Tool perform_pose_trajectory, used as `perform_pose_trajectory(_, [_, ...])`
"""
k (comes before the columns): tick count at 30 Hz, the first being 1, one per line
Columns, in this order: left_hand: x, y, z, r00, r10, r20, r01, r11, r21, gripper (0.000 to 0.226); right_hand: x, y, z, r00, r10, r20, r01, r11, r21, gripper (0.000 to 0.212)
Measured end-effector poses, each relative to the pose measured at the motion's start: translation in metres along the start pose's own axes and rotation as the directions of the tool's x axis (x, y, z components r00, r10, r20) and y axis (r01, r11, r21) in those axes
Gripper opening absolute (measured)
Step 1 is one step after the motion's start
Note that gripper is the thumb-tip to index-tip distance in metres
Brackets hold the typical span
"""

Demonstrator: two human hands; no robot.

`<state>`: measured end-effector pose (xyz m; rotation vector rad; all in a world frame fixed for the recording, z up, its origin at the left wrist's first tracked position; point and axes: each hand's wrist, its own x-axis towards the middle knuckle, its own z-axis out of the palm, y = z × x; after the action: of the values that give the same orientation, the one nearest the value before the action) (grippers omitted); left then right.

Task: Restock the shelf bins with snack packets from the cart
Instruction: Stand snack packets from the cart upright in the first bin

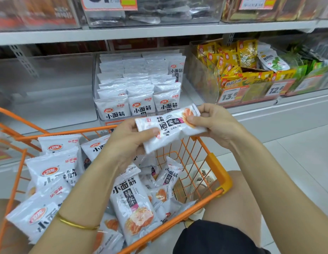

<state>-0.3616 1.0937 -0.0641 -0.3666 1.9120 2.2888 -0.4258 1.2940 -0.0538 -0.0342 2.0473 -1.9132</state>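
Packet [170, 128] in both our hands, held lying sideways in the air just above the far rim of the cart [219, 176] and in front of the clear bin [139, 85]. Our left hand [130, 138] pinches its lower left corner and our right hand [210, 121] pinches the end with the orange picture, thumb on top, so both hands are closed on this one packet. We judge the two-handed hold is there to flatten and turn it, since the packets already in the bin stand upright in rows facing out, and ours lies sideways with its print turned.

The bin looks nearly full along its front edge, three packets side by side, with stacked rows behind; whether a gap remains we cannot tell. Open air lies between the cart rim and the shelf edge [269, 110], enough to lift straight forward. To the right a bin of yellow packets [232, 70] stands close, and the upper shelf [159, 32] overhangs. Below, many white packets [133, 204] lie loose in the cart.
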Motion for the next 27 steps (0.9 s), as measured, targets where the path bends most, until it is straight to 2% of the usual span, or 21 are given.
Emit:
perform_pose_trajectory(2, [0.002, 0.002, 0.001, 0.989, 0.090, -0.116, -0.077, 0.991, 0.111, 0.031, -0.004, 0.002, -0.004, 0.996, 0.029, 0.083, -0.019, 0.993, -0.120, 0.031])
perform_pose_trajectory(4, [0.001, 0.008, 0.006, 0.976, 0.180, -0.121, -0.149, 0.961, 0.234, 0.018, -0.009, 0.000, -0.006, 0.989, -0.018, 0.149, 0.062, 0.953, -0.297, 0.046])
perform_pose_trajectory(7, [0.001, 0.024, 0.018, 0.961, 0.268, -0.060, -0.236, 0.918, 0.318, 0.013, -0.013, -0.008, -0.002, 0.952, -0.124, 0.280, 0.222, 0.909, -0.352, 0.032])
perform_pose_trajectory(10, [0.010, 0.036, 0.030, 0.929, 0.369, -0.022, -0.325, 0.845, 0.424, 0.015, -0.009, -0.014, -0.001, 0.936, -0.093, 0.338, 0.220, 0.907, -0.359, 0.020])
perform_pose_trajectory(12, [0.019, 0.040, 0.038, 0.912, 0.409, -0.027, -0.361, 0.832, 0.421, 0.016, -0.005, -0.018, -0.005, 0.948, -0.059, 0.313, 0.164, 0.933, -0.320, 0.017])
perform_pose_trajectory(14, [0.030, 0.040, 0.044, 0.876, 0.480, -0.046, -0.411, 0.793, 0.450, 0.019, 0.002, -0.022, -0.012, 0.977, -0.073, 0.199, 0.124, 0.958, -0.259, 0.012])
perform_pose_trajectory(16, [0.043, 0.037, 0.045, 0.805, 0.593, -0.013, -0.451, 0.625, 0.637, 0.028, 0.015, -0.029, -0.022, 0.989, -0.147, -0.004, 0.141, 0.952, -0.272, 0.010])
perform_pose_trajectory(18, [0.059, 0.033, 0.042, 0.730, 0.676, 0.100, -0.428, 0.338, 0.838, 0.041, 0.035, -0.038, -0.029, 0.947, -0.254, -0.198, 0.172, 0.918, -0.357, 0.018])
perform_pose_trajectory(20, [0.073, 0.027, 0.040, 0.735, 0.654, 0.177, -0.331, 0.118, 0.936, 0.050, 0.058, -0.048, -0.029, 0.887, -0.347, -0.303, 0.169, 0.857, -0.488, 0.027])
perform_pose_trajectory(23, [0.087, 0.017, 0.041, 0.782, 0.596, 0.180, -0.205, -0.027, 0.978, 0.055, 0.098, -0.058, -0.019, 0.856, -0.394, -0.333, 0.119, 0.779, -0.615, 0.028])
perform_pose_trajectory(25, [0.093, 0.012, 0.040, 0.769, 0.606, 0.204, -0.182, -0.098, 0.978, 0.055, 0.128, -0.057, -0.011, 0.850, -0.398, -0.346, 0.064, 0.729, -0.681, 0.030])
perform_pose_trajectory(27, [0.098, 0.009, 0.037, 0.758, 0.613, 0.220, -0.154, -0.159, 0.975, 0.057, 0.158, -0.048, -0.006, 0.848, -0.381, -0.368, 0.025, 0.722, -0.691, 0.029])
